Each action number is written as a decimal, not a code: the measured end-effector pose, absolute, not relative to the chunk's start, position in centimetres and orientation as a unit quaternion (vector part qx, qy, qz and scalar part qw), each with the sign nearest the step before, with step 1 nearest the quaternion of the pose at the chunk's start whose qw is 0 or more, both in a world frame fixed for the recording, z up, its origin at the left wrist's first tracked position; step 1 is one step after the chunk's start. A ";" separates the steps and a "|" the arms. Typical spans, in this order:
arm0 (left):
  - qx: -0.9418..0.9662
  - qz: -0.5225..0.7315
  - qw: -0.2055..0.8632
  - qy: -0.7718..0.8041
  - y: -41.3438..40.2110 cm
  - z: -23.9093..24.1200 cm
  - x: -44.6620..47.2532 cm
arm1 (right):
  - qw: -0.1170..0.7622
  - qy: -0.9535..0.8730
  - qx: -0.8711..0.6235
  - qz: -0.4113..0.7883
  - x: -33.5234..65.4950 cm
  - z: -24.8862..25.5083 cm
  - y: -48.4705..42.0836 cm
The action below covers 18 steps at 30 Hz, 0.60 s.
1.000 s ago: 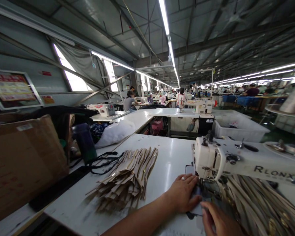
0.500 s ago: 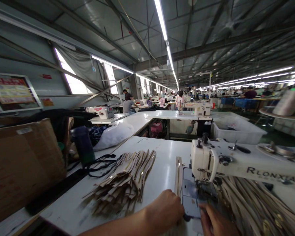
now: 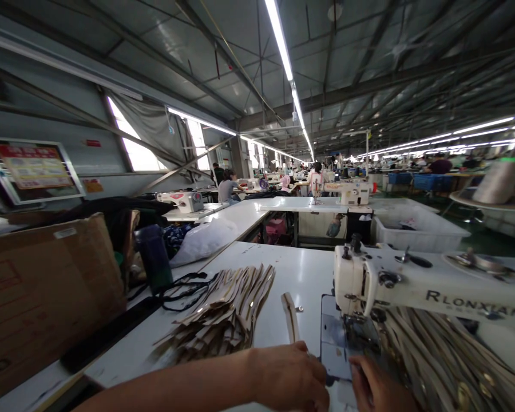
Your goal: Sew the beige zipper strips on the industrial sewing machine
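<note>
My left hand (image 3: 289, 375) lies at the table's near edge with its fingers closed on the near end of a beige strip (image 3: 290, 316) that runs away from me on the white table (image 3: 304, 274). My right hand (image 3: 375, 386) rests just in front of the needle plate (image 3: 332, 343) of the white sewing machine (image 3: 412, 280); its fingertips are low in the frame and I cannot see whether they hold anything. A fanned stack of beige strips (image 3: 223, 312) lies to the left of my left hand. More strips (image 3: 446, 355) are heaped under the machine's arm.
A cardboard box (image 3: 43, 286), a dark bottle (image 3: 154, 257) and black straps (image 3: 184, 286) stand along the table's left side. A white bag (image 3: 203, 240) lies beyond them. A white bin (image 3: 416, 226), further sewing tables and seated people fill the hall behind.
My left hand has drawn back from the needle area to the table's near edge, pulling a beige strip out to the left of the machine. The view has swung slightly left.
</note>
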<state>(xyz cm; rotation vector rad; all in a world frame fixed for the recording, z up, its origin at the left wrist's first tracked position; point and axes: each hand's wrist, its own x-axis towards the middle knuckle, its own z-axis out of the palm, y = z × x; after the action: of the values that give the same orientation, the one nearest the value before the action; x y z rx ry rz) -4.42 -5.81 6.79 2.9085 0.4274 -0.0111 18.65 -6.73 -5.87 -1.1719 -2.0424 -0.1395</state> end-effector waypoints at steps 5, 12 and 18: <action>0.882 0.216 0.356 0.220 -7.6 13.8 -3.8 | 0.378 -0.803 -0.458 -0.058 18.5 -5.9 -6.9; 0.649 0.377 0.579 0.319 -6.0 13.4 -2.6 | 0.438 -0.748 -0.498 0.022 17.9 -4.8 -7.6; 0.585 0.352 0.604 0.412 -2.7 2.5 -0.6 | 0.477 -0.713 -0.500 0.115 17.2 -3.1 -8.4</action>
<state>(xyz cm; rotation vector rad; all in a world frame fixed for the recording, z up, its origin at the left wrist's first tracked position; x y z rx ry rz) -0.61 -2.72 2.55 1.3534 0.9546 0.8141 17.16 -8.36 -3.12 -1.2225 -1.7428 0.2801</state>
